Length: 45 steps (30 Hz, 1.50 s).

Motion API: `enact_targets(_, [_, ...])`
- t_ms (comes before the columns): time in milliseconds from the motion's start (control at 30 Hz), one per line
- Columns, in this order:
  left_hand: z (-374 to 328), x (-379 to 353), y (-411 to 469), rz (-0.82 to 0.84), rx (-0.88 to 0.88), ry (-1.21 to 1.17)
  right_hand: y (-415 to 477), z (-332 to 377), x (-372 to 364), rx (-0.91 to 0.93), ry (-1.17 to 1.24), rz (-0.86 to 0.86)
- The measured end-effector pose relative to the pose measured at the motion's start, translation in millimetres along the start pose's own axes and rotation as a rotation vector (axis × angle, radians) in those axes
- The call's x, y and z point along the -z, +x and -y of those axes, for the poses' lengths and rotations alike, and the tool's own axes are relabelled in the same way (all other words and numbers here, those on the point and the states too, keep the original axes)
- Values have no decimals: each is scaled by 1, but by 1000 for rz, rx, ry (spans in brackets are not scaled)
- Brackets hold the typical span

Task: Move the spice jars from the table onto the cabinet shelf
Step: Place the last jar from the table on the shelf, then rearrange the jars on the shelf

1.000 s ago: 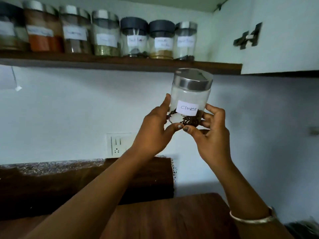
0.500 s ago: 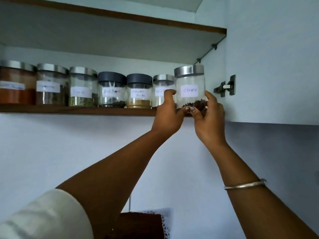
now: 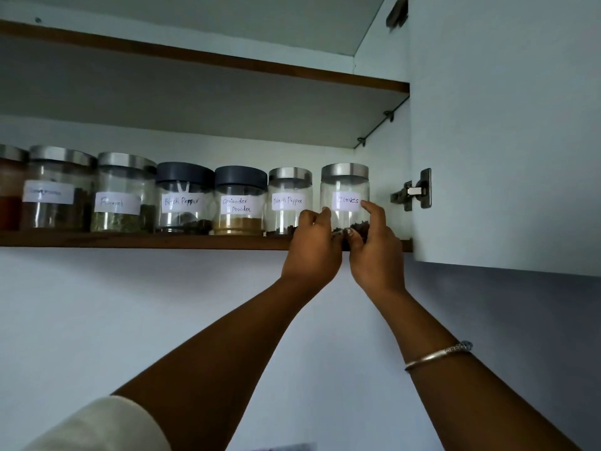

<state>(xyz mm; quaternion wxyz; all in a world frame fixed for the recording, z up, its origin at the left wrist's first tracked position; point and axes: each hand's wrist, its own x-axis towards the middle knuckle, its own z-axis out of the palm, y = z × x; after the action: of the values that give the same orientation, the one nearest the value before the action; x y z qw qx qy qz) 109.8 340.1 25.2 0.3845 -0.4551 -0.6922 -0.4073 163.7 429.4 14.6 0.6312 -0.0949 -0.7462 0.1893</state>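
Observation:
The clear cloves jar (image 3: 345,190) with a steel lid stands on the cabinet shelf (image 3: 146,239), at the right end of a row of jars. My left hand (image 3: 313,249) grips its lower left side with curled fingers. My right hand (image 3: 374,249) holds its lower right side, thumb up by the label. To its left stand a black pepper jar (image 3: 289,200), a coriander powder jar (image 3: 239,205), a second black pepper jar (image 3: 183,201) and a fennel jar (image 3: 122,193).
The open cabinet door (image 3: 504,131) with a metal hinge (image 3: 413,193) hangs just right of the cloves jar. An upper shelf (image 3: 227,61) runs above the jars. More jars (image 3: 55,188) fill the shelf's left part.
Both hands lifted the cloves jar from chest height up to the shelf and set it down at the right end of the row; the view tilted upward.

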Motion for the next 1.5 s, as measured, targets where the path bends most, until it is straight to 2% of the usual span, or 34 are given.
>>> enact_targets(267, [7,-10,-4,43,-50,195,3,-1,-12,-90,-214,30])
enact_targets(667, [11,-13,1,82,-34,169,18,5,-19,-332,-147,115])
enact_targets(933, [16,-13,-3,100,-70,194,21,5,-24,-378,-109,161])
enact_targets(1200, [11,1,-8,264,-86,243,5,19,-24,-332,-326,236])
enact_targets(1400, [24,30,-30,408,-188,233,-24,41,-21,-102,-521,328])
enact_targets(1500, [41,54,-43,430,-174,258,-40,62,-32,-39,-502,365])
